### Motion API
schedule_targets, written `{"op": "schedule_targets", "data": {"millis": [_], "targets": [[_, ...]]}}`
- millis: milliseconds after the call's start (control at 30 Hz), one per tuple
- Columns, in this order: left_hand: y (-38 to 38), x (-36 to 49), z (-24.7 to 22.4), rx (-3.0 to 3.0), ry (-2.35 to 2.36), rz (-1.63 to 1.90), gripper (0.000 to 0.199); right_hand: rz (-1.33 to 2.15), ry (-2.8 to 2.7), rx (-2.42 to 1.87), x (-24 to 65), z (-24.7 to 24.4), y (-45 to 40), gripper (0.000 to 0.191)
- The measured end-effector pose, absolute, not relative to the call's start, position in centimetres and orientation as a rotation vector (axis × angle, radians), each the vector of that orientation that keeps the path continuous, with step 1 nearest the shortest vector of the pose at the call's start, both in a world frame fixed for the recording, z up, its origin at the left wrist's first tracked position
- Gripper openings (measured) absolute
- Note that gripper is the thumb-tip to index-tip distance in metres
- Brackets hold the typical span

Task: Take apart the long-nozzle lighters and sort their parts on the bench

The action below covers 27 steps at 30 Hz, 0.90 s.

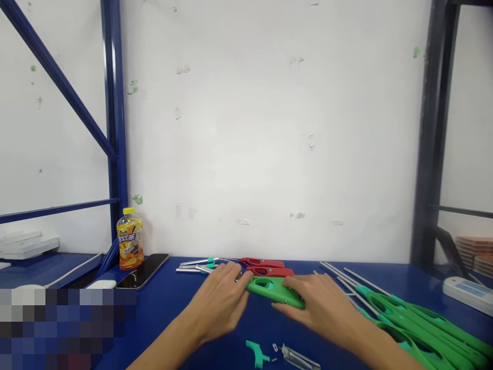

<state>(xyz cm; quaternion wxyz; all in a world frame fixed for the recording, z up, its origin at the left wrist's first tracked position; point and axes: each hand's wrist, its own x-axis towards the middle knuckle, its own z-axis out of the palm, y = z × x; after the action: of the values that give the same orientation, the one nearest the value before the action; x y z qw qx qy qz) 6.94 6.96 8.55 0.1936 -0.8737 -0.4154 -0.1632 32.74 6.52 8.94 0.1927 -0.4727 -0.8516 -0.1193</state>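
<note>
A green long-nosed lighter (pixel 272 289) is held level just above the blue tabletop, between my two hands. My left hand (pixel 221 295) is closed at its front end, with the fingers hiding the nozzle area. Around the rear of the handle, my right hand (pixel 318 298) is pinched, thumb on the near side. Below the hands lie a teal trigger piece (pixel 257 354), a clear fuel tank (pixel 299 357) and a tiny pale part (pixel 275 347). Behind the held lighter rest two red lighters (pixel 269 271).
Several green lighters (pixel 419 324) with metal rods fan out at the right. A drink bottle (pixel 130 239) and a black phone (pixel 143 271) stand at the back left. A pale device (pixel 468 293) sits at the far right. A white wall (pixel 265 128) closes off the back.
</note>
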Motion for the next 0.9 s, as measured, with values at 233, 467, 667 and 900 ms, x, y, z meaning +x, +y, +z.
{"op": "schedule_targets", "data": {"millis": [233, 467, 667, 900], "targets": [[6.7, 7.8, 8.2, -2.552, -1.207, -0.449, 0.024, -0.072, -2.325, -1.244, 32.5, 8.8, 6.5, 0.033], [7.2, 7.1, 8.5, -2.641, -1.358, -0.506, 0.028, 0.301, -1.957, -1.119, 33.5, 10.6, 6.3, 0.038], [7.5, 6.5, 8.0, -2.72, -1.43, -0.505, 0.032, 0.379, -1.768, -1.043, 33.6, 11.0, 7.0, 0.042], [6.8, 6.6, 8.5, -2.773, -1.477, -0.407, 0.025, 0.463, -1.561, -0.939, 33.6, 11.0, 7.2, 0.036]]}}
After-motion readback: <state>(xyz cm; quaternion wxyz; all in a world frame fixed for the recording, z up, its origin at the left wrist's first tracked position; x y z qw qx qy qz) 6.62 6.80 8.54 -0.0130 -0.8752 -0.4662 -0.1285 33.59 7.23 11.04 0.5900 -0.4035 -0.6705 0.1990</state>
